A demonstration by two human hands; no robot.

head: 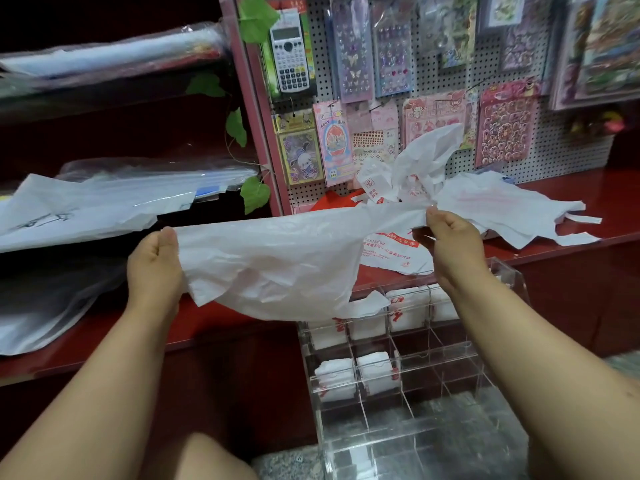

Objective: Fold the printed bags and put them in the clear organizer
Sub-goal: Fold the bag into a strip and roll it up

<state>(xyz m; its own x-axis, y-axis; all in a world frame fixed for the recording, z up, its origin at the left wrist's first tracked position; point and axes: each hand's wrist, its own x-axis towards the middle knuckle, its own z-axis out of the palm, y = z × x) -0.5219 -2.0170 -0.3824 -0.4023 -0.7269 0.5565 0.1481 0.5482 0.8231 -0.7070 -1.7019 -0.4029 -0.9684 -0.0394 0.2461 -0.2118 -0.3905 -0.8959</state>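
Red shelf (571, 188) behind. We stretch both arms forward, left hand (156, 268) and right hand (450, 244) pinching bag (277, 258) ends. Bag hangs taut between them, above organizer (398, 358).

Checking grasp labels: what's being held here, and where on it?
One white plastic bag, stretched between both hands: the left hand pinches its left edge, the right hand pinches its right end.

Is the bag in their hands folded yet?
Not yet. The bag is stretched out between the left hand and right hand, loose and wrinkled.
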